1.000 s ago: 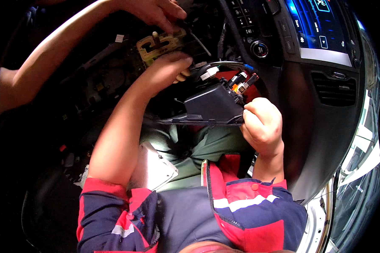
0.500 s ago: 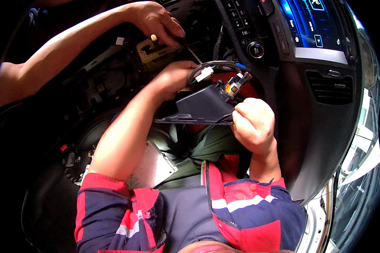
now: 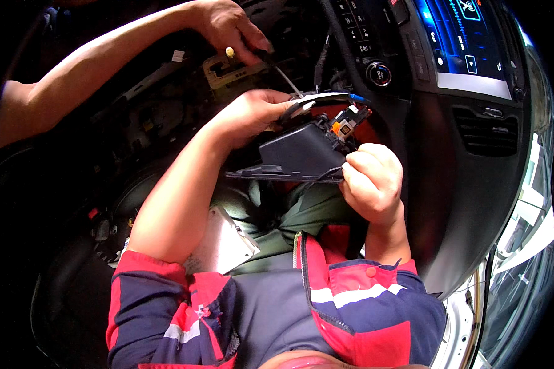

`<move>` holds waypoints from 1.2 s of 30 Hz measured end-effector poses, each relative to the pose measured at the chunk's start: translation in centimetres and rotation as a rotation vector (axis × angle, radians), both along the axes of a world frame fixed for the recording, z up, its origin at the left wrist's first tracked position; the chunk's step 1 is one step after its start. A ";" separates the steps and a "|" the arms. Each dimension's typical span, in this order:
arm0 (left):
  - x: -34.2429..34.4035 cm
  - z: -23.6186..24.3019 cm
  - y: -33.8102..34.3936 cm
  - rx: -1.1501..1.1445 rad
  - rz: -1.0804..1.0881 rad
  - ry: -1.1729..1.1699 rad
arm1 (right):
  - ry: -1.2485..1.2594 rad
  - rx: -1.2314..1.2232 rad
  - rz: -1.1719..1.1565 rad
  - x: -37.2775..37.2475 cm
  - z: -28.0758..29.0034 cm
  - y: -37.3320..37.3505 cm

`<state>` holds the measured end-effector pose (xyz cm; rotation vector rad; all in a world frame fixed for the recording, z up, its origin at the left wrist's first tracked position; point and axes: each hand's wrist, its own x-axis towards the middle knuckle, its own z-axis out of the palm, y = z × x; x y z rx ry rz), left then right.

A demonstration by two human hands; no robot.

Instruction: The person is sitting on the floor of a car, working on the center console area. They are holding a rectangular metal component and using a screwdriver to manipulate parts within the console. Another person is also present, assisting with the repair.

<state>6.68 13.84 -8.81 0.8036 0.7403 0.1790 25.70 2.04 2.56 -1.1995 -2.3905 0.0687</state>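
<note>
My left hand (image 3: 252, 120) is closed at a bundle of black cable (image 3: 317, 97), its thumb and fingers pinched around a white connector (image 3: 300, 109). My right hand (image 3: 375, 184) is a fist gripping the right end of a black plastic trim panel (image 3: 301, 149). The panel is held level above my lap, and a cluster of connectors with orange and white parts (image 3: 343, 127) sits on its upper right. From the far left reaches another person's hand (image 3: 231, 29), holding a tool with a thin metal shaft (image 3: 286, 80). The shaft's tip comes down close to my left fingers and the cable.
A lit dashboard screen (image 3: 465, 40) and a round knob (image 3: 378, 74) are at the upper right, above an air vent (image 3: 487, 129). A metal bracket (image 3: 228, 72) lies in the dark opening at the far left. On my lap rests a flat silvery box (image 3: 224, 243).
My left hand has shifted slightly right along the cable, and its fingers now cover more of the white connector. More of the other person's tool shaft shows. My right hand keeps its grip.
</note>
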 end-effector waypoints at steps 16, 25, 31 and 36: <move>1.0 -1.8 -1.0 -0.153 0.058 -0.106 | 0.063 -0.015 -0.043 0.2 -0.3 -0.2; 0.5 -0.5 -1.2 -0.138 0.149 -0.085 | 0.103 -0.036 -0.064 -0.1 -0.6 -0.5; 0.5 -0.7 -1.2 -0.169 0.172 -0.088 | 0.345 -0.230 -0.203 -0.5 -1.3 -0.8; 0.7 0.3 -0.8 -0.160 0.177 -0.085 | 0.492 -0.350 -0.288 -1.1 -1.4 -1.0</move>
